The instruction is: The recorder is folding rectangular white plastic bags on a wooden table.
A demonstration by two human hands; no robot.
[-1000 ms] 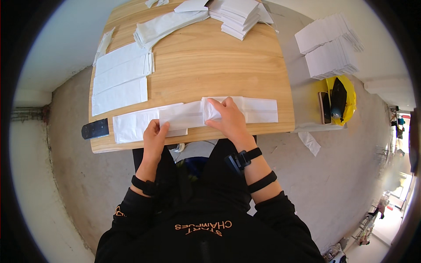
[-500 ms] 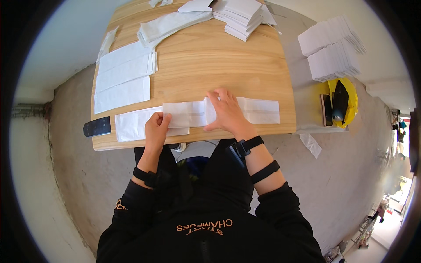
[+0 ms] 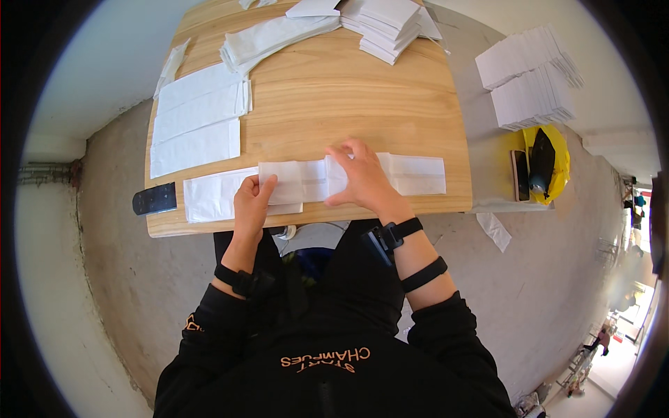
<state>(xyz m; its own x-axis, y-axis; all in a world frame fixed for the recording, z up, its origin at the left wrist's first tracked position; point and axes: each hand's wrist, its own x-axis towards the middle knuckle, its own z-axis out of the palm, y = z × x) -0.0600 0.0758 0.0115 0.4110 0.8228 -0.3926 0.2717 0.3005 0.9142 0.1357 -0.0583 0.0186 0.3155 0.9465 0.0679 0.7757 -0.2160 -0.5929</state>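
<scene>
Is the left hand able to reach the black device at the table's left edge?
Probably yes. The left hand rests on the white paper, and only flat paper lies between it and the black device.

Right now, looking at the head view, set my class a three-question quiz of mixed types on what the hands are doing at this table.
1. True or false: both hands rest on white paper at the near edge of the wooden table.
2. Multiple choice: the dark flat object lies at the table's A) near-left corner B) far-right corner C) centre.
3. Fill in: the right hand presses flat on a long white paper ____.

Key: 1 true, the left hand too; 2 A; 3 strip.
</scene>
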